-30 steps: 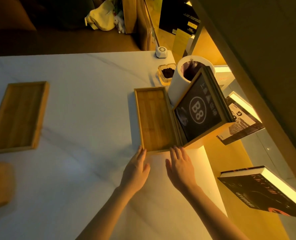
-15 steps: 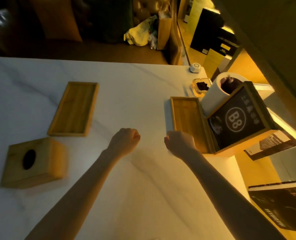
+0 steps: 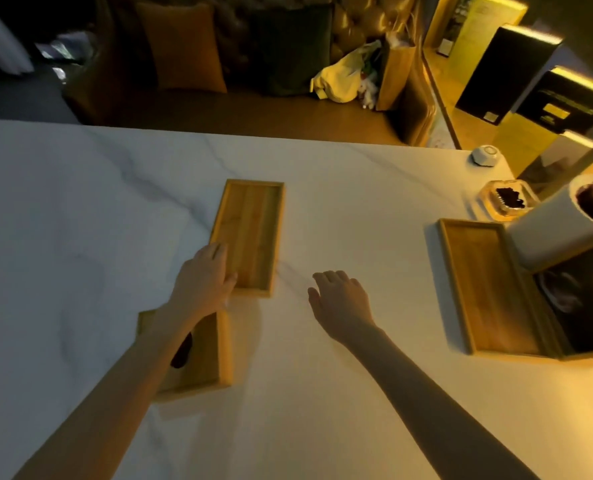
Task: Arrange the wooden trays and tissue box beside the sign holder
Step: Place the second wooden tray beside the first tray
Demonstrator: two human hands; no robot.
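One wooden tray (image 3: 485, 285) lies flat against the left side of the dark-faced sign holder (image 3: 586, 299) at the right edge. A second wooden tray (image 3: 253, 230) lies in the middle of the white table (image 3: 80, 209). My left hand (image 3: 205, 275) rests on that tray's near left corner, fingers over its rim. The wooden tissue box (image 3: 205, 355), with a dark oval slot, sits just below it, partly hidden under my left forearm. My right hand (image 3: 340, 299) hovers open over bare table, right of the middle tray.
A white cylinder (image 3: 558, 230) stands behind the sign holder, with a small glass dish (image 3: 506, 199) and a white puck (image 3: 484, 154) further back. Beyond the table's far edge are a sofa with cushions and bags. Black boxes stand at upper right.
The view has swung left. Both hands left the tray beside the sign holder; my left hand has reached the middle tray, and my right hand has opened from a fist.
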